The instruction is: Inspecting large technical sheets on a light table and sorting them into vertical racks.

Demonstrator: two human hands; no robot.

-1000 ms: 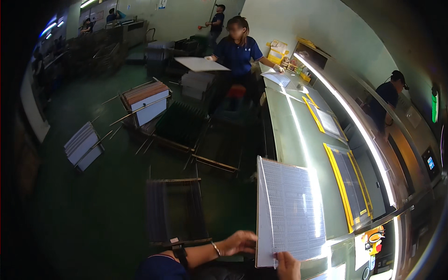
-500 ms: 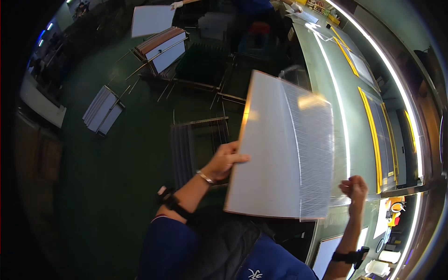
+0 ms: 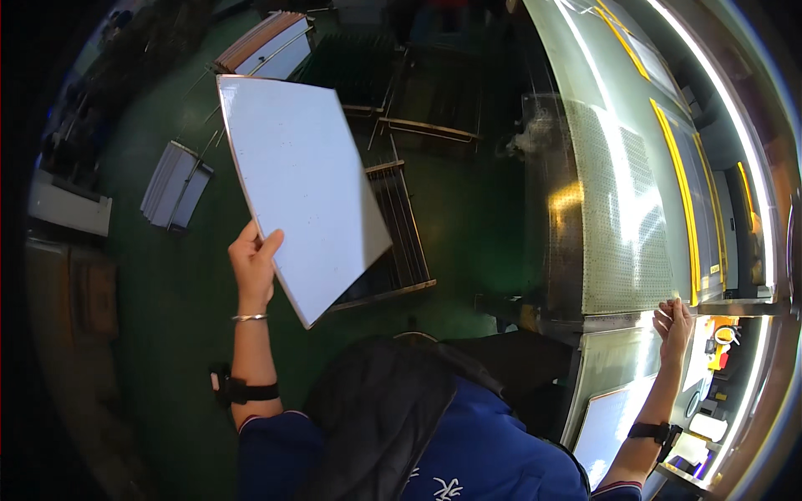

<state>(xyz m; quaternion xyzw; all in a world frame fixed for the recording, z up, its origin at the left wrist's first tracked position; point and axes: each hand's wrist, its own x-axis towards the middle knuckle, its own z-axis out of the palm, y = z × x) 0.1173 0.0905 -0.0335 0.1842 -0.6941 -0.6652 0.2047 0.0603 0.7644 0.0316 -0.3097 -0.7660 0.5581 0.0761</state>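
Observation:
My left hand (image 3: 253,265) grips the lower left edge of a thin white panel (image 3: 301,184), thumb on its face. The panel hangs tilted in the air, left of centre, in front of a wire rack (image 3: 409,225). On the right, my right hand (image 3: 673,327) pinches the near right corner of a clear, finely dotted sheet (image 3: 618,250). That sheet stretches away from the fingers over the pale green workbench (image 3: 557,50), and its left part sticks out past the bench edge. Panel and sheet are well apart.
Racks of panels stand at the upper left (image 3: 276,54) and far left (image 3: 175,188). A yellow-edged frame (image 3: 678,200) lies along the bench's back. Another white panel (image 3: 608,422) lies at the lower right, near white containers (image 3: 708,427).
The clear sheet, earlier overlapping the white panel, is now separate over the bench. My left hand has carried the panel left; my right hand has moved slightly right with the sheet's corner.

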